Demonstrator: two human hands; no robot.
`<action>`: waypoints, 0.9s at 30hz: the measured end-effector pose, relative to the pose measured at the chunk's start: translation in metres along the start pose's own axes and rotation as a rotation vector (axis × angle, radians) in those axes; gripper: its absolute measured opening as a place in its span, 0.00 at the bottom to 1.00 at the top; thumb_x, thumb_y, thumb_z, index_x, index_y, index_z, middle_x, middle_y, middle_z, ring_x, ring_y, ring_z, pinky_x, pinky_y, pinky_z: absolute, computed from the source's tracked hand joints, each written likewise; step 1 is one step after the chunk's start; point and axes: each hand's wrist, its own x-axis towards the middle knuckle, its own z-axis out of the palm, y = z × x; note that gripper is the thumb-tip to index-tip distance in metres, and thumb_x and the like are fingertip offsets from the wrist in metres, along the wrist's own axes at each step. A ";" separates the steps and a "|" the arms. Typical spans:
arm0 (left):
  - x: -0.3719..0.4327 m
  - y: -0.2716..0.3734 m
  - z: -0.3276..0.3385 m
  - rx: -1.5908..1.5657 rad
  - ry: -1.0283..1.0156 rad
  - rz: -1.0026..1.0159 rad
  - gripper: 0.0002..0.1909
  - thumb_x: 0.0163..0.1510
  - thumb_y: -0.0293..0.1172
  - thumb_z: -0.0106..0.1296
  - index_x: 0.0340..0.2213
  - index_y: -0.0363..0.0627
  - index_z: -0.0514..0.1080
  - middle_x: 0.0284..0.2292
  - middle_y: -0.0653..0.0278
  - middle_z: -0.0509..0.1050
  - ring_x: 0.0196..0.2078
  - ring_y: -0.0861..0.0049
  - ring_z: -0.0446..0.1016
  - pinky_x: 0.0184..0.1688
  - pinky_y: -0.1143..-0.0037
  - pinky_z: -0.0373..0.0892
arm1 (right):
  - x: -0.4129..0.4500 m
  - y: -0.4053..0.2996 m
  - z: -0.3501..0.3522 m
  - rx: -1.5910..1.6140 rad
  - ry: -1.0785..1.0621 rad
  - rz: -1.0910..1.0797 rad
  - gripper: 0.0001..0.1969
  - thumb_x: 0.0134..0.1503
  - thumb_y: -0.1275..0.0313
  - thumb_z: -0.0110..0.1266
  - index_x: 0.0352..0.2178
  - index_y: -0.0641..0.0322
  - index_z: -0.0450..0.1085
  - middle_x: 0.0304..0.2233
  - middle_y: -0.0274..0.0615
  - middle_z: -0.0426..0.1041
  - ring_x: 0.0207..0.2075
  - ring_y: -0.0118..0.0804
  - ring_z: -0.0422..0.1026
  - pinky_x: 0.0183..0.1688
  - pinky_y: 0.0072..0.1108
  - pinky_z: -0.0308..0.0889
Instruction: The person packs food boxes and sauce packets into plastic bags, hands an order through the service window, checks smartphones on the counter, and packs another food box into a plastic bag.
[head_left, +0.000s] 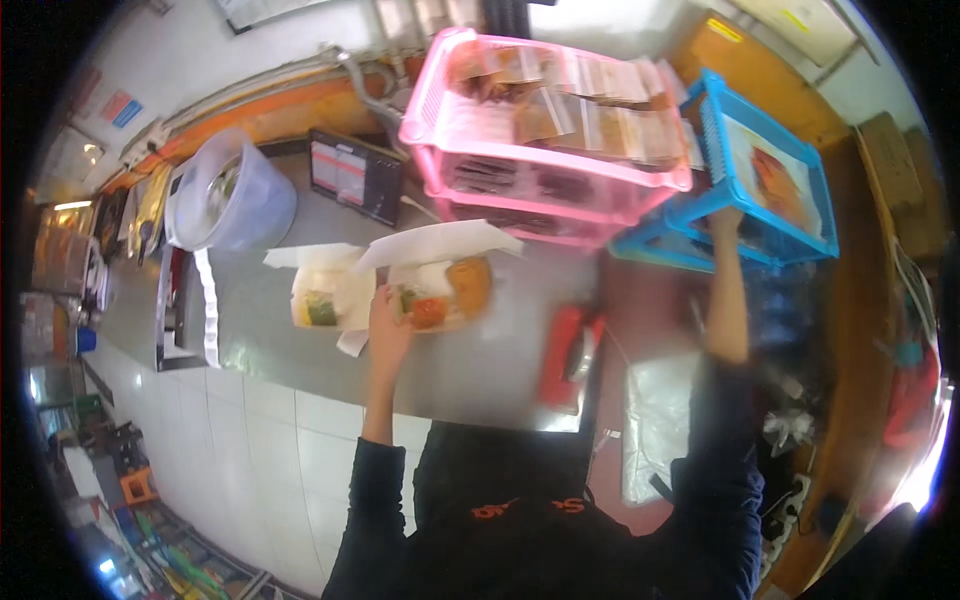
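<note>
My left hand (390, 319) is at the near left side of an opened paper food box (431, 274), its fingers on the box's wall. In that box lie a browned, fried-looking piece (470, 285), some orange-red food (430, 311) and a bit of green. A second opened paper box (349, 289), with yellow and green food (319, 309), stands just left of it. My right hand (724, 220) reaches into the lower level of a blue plastic rack (739, 196); its fingers are hidden behind the rack's edge.
A pink tiered rack (540, 157) filled with small plastic packets (585, 112) stands at the back. Behind the boxes are a screen (356, 176) and a translucent bucket (262, 199). Near the metal counter's (480, 375) right edge lies a red tool (566, 360), beside clear plastic bags (656, 427).
</note>
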 end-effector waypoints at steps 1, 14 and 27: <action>-0.002 0.011 -0.003 0.084 -0.016 0.082 0.24 0.36 0.20 0.49 0.40 0.38 0.59 0.37 0.51 0.64 0.43 0.59 0.61 0.46 0.69 0.57 | -0.001 0.013 0.009 -0.015 0.059 -0.016 0.15 0.44 0.62 0.46 0.29 0.63 0.68 0.29 0.48 0.70 0.30 0.48 0.69 0.34 0.35 0.63; -0.001 -0.008 0.007 0.373 0.069 0.203 0.06 0.34 0.26 0.50 0.21 0.50 0.70 0.32 0.69 0.66 0.40 0.69 0.61 0.41 0.68 0.54 | -0.068 -0.039 -0.075 0.331 0.498 0.429 0.11 0.48 0.74 0.45 0.33 0.71 0.63 0.33 0.54 0.66 0.34 0.48 0.65 0.36 0.28 0.60; 0.027 -0.039 -0.014 0.330 0.139 0.209 0.11 0.34 0.29 0.54 0.26 0.50 0.68 0.31 0.67 0.64 0.39 0.71 0.60 0.40 0.68 0.53 | -0.146 -0.328 -0.113 1.315 -0.518 0.470 0.17 0.47 0.82 0.41 0.41 0.64 0.60 0.28 0.48 0.67 0.30 0.40 0.69 0.29 0.24 0.64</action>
